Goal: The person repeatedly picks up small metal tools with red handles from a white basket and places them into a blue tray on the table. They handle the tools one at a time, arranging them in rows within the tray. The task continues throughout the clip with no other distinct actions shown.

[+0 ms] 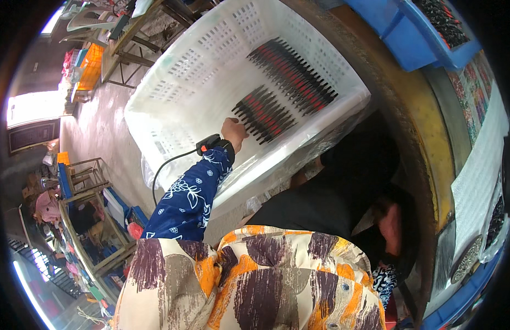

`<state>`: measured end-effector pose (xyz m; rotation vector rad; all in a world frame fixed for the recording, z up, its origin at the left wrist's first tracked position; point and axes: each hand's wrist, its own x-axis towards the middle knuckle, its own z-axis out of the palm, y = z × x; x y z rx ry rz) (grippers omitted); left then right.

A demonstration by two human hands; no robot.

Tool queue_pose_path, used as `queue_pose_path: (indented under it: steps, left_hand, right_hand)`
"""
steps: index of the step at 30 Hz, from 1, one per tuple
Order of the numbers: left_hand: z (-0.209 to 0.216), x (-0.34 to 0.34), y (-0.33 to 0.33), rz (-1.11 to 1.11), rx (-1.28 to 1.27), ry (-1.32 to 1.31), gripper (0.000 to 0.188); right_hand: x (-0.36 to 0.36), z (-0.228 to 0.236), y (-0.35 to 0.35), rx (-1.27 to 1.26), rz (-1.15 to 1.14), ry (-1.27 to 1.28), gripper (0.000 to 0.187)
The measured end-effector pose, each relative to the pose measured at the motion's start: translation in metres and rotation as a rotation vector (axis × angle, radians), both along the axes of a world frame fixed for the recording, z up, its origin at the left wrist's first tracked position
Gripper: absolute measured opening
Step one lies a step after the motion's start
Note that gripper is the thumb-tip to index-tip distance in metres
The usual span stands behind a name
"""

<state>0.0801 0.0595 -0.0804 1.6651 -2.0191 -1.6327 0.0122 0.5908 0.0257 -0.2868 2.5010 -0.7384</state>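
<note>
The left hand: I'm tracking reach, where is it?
Head view, upper centre: the left hand is inside the white crate, touching the nearer row of red-and-black pieces.

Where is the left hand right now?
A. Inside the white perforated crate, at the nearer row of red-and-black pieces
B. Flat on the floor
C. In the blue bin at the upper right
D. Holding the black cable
A: the left hand reaches into the white crate, its fingers at the end of the nearer row of red-and-black pieces.

A small workshop: white plastic crate (pixel 211 60) of sorted pieces, blue bins (pixel 409 33), rough wooden benches (pixel 134 44).
</note>
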Motion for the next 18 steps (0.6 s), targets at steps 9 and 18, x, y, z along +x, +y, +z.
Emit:
queue_pose_path:
  steps: [9, 18]
  left_hand:
    - [0.014, -0.003, 0.006, 0.069, 0.025, 0.059, 0.033]
    - [0.066, -0.018, 0.002, -0.034, -0.152, 0.145, 0.034]
  right_hand:
    - [-0.008, 0.038, -0.021, 0.021, 0.028, -0.14, 0.033]
    - [0.003, 0.011, -0.01, 0.174, 0.022, 0.073, 0.022]
